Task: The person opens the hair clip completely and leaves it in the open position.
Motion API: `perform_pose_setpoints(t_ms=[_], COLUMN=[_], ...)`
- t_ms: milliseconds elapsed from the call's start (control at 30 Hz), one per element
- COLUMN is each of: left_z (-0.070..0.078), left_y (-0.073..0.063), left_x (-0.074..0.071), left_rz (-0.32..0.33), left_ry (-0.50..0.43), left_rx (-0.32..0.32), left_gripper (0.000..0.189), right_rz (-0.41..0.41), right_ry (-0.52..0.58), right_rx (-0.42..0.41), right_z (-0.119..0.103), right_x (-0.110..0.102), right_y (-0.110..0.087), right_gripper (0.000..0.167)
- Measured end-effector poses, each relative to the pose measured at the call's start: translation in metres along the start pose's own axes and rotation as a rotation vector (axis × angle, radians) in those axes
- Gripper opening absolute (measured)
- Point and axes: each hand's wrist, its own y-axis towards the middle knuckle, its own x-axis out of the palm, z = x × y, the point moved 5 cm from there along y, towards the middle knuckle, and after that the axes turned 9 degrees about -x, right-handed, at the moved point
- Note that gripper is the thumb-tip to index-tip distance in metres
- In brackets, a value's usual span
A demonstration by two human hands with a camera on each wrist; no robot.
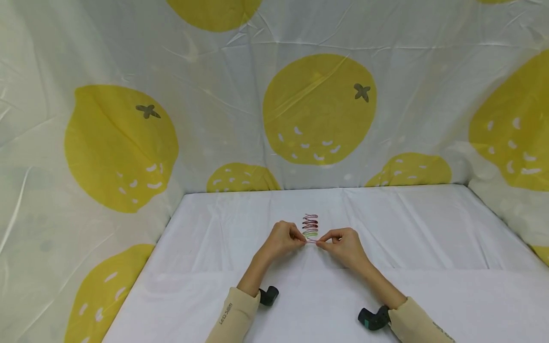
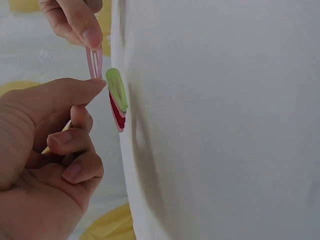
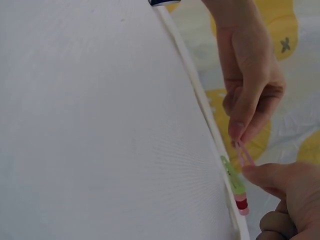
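Note:
A pink snap hair clip (image 2: 94, 62) is stretched between both hands, its slim loop showing in the gap. My left hand (image 1: 285, 239) pinches one end between thumb and forefinger. At the other end my right hand (image 1: 344, 245) pinches it the same way, with the fingertips covering that tip. Just beyond the hands lies a green hair clip (image 2: 116, 87), nearest in a column of several clips on the table. Red hair clips (image 1: 310, 222) and pink ones lie behind it in the same line.
A white cloth with folds covers the table (image 1: 180, 295). Behind and beside it hang curtains (image 1: 223, 114) printed with large yellow lemons. Dark wrist cameras sit at both cuffs, the left camera (image 1: 269, 296) and the right camera (image 1: 373, 318).

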Motion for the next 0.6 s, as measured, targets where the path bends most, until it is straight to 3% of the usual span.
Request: perform_pose_setpoints(t_ms=[233,600], left_z=[-0.0001,-0.0017], left_y=[0.0030,0.0055], left_x=[0.0018,0.0028], left_rz=[-0.010,-0.036], left_ry=[0.063,0.100], left_rx=[0.007,-0.081], left_gripper=[0.008,0.005], right_rz=[0.010,-0.044], right_ry=[-0.057,-0.051], right_rx=[0.022,0.066], right_z=[0.0041,0.0083], right_x=[-0.0011,0.0051], right_y=[0.0039,0.0068], right_gripper=[0.008,0.003])
